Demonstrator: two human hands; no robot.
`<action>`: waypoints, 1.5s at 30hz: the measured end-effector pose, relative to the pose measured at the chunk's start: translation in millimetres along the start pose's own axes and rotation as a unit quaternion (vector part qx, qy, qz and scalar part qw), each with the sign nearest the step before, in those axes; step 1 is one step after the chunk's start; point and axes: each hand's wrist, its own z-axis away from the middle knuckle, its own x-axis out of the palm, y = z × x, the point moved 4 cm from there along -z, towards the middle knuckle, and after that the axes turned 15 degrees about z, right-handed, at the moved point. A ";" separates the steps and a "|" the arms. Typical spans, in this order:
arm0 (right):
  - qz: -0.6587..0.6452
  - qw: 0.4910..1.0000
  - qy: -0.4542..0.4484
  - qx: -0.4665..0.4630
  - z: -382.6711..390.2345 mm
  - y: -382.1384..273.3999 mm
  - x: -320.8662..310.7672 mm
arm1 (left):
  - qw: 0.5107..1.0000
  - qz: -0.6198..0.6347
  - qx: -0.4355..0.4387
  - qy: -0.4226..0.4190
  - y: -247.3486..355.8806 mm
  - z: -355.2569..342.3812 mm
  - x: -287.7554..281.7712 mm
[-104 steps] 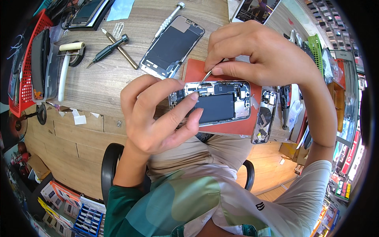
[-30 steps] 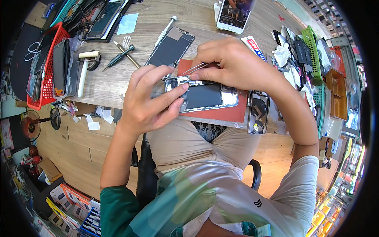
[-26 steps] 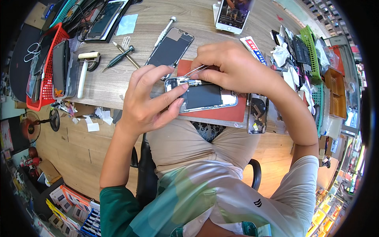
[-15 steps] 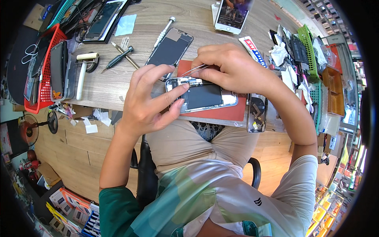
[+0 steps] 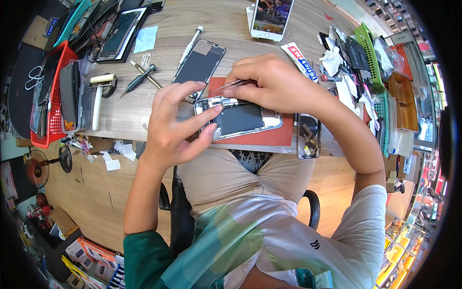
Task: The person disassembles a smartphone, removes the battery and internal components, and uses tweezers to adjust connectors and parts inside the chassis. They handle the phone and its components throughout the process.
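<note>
An opened smartphone [image 5: 240,119], with a dark battery and bare inner parts, lies on a reddish-brown mat [image 5: 284,137] at the table's near edge. My left hand [image 5: 174,123] has its fingers spread over the phone's left end. Its index fingertip touches the inner parts, and the thumb rests near the battery. Between the thumb and fingers of my right hand [image 5: 267,79] is a pair of thin metal tweezers [image 5: 231,85], pointing left above the phone's upper edge. A detached phone screen [image 5: 201,62] lies just beyond my left hand.
Right of the mat sits a phone housing [image 5: 309,137] with small parts in it. Screwdrivers [image 5: 139,79] and a white-handled roller [image 5: 98,101] are at the left, near a red basket [image 5: 60,98]. A white phone [image 5: 270,21] stands at the back; a green basket [image 5: 369,55] is at right.
The whole view has shifted slightly, so the table items appear a little further left. Both hands keep nearly the same pose over the phone, with the tweezers still held.
</note>
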 end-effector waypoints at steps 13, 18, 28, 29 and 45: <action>0.020 0.991 0.098 0.085 52.2 2.4 -43.1 | 0.999 0.035 -0.012 -0.015 4.5 -6.7 -0.8; 0.052 0.974 0.160 0.154 120.2 -4.5 -45.6 | 0.999 0.028 -0.009 -0.032 5.4 -8.1 1.9; 0.000 0.897 0.309 0.316 237.4 3.0 -4.1 | 0.999 -0.002 -0.005 -0.045 10.0 -12.1 5.1; 0.006 0.882 0.329 0.336 247.2 4.2 -2.7 | 0.999 -0.003 -0.005 -0.044 11.9 -13.2 5.3; 0.139 0.818 0.453 0.327 267.0 17.8 47.4 | 0.994 0.047 -0.076 0.069 18.6 -15.2 25.1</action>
